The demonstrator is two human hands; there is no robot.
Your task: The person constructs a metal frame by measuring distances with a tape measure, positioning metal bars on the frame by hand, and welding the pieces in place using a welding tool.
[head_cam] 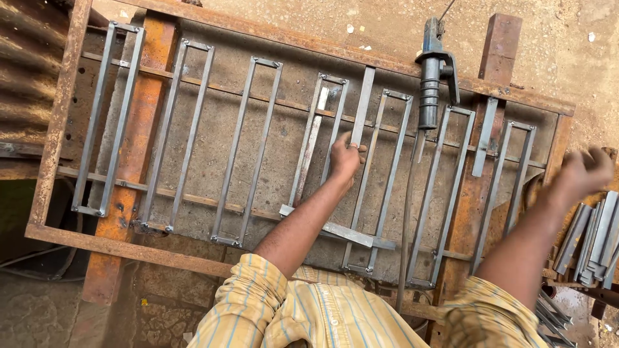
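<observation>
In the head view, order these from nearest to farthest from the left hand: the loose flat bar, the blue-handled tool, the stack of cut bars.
From the left hand:
1. Loose flat bar, touching its fingers.
2. Blue-handled tool, up and to the right.
3. Stack of cut bars, far right, beside the blurred right hand.

Left hand [345,156] stretched forward on a bare forearm, fingers [356,149] curled and pinched together, right hand [583,173] reaching out to the side, blurred, fingers loosely curled, both yellow striped sleeves rolled to the elbows
</observation>
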